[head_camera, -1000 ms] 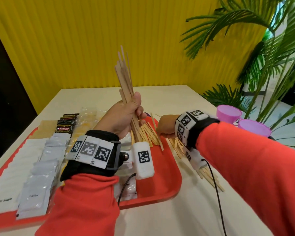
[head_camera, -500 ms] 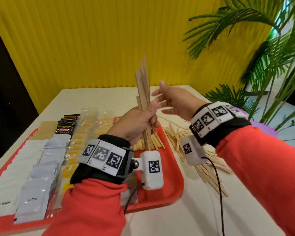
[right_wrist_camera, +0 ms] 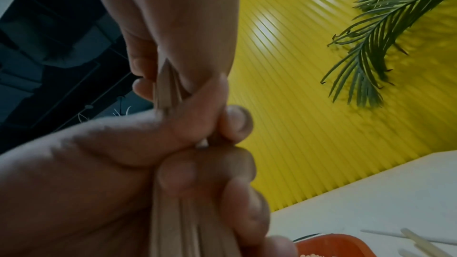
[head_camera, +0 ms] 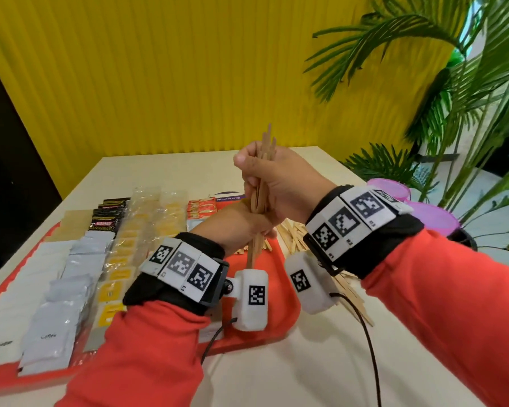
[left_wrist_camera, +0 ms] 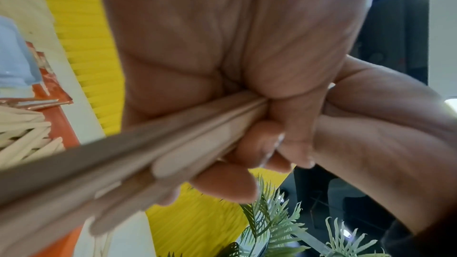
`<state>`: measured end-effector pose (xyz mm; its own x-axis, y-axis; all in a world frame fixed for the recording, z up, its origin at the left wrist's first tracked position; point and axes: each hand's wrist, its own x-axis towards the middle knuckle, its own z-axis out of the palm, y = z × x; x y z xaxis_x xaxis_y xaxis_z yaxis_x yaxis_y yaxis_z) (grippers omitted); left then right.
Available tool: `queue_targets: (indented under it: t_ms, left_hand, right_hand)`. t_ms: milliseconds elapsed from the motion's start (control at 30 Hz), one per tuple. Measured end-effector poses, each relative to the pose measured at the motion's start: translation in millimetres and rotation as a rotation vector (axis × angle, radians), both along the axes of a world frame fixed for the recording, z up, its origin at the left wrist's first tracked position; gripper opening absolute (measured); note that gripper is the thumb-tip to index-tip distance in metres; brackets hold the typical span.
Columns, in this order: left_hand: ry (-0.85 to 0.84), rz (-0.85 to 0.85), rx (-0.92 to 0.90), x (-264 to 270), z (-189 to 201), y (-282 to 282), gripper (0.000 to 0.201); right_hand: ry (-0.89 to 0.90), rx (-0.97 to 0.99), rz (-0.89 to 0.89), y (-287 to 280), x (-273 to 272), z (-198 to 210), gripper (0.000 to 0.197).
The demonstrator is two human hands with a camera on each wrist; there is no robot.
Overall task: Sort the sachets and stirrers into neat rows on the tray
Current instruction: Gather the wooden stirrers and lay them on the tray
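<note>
Head view: both hands clenched round one upright bundle of thin pale wooden stirrers, held above the right end of the red plastic tray. Right hand wraps the upper half, stick tips poke out above its fist; left hand grasps just below, touching the right, lower ends stick out under it toward the tray. Tray sits on the cream table and holds rows, left to right: white sugar sachets, grey coffee sachets, clear packets with yellow contents. Brown paper sachets, black sachets and red sachets at the far side. Some stirrers lie on the tray behind the left hand, mostly hidden. Loose pile of wooden stirrers on the table just right of the tray, partly behind the right wrist. Two purple plastic cups near the table's right edge, green palm plant beyond

Left wrist view: left-hand fingers curled under the bundle, which runs down-left out of the palm; right hand touching on the right. Fanned stirrers on the tray at the left edge

Right wrist view: dim; right thumb and fingers closed over the sticks, left hand right below; tray corner at the bottom right, a few stirrers on the table beside it
</note>
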<state>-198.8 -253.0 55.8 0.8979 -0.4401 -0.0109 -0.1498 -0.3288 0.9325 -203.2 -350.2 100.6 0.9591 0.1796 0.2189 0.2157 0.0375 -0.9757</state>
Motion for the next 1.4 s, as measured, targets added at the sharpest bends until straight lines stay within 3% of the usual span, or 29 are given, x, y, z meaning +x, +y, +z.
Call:
queue_targets:
  t_ms: [300, 667, 833, 900, 1033, 1100, 1200, 1400]
  left_hand:
    - [0.091, -0.016, -0.165, 8, -9, -2, 0.015]
    - [0.088, -0.154, -0.099, 15, -21, 1, 0.020]
    - [0.089, -0.141, -0.072, 18, -24, 0, 0.018]
    - [0.121, -0.146, -0.088, 19, -26, 0, 0.021]
    - [0.117, -0.126, -0.069, 18, -25, -1, 0.013]
    - [0.082, -0.115, -0.063, 18, -25, 0, 0.008]
    - [0.083, -0.094, -0.055, 16, -26, 3, 0.014]
    - [0.089, -0.114, -0.069, 16, -27, 1, 0.010]
  right_hand:
    - [-0.014, -0.055, 0.074, -3, 3, -4, 0.022]
    - [-0.006, -0.044, 0.058, -15, 6, -15, 0.025]
    - [-0.052, -0.096, 0.062, -18, 3, -13, 0.020]
    - [-0.058, -0.202, 0.035, -17, 1, -14, 0.015]
    - [-0.184, -0.847, -0.031, -21, -2, -18, 0.024]
    - [-0.257, -1.054, -0.019, -24, -4, -19, 0.028]
    - [-0.332, -1.211, -0.028, -28, -6, -18, 0.032]
    - [-0.446, -1.238, -0.032, -26, -2, -24, 0.025]
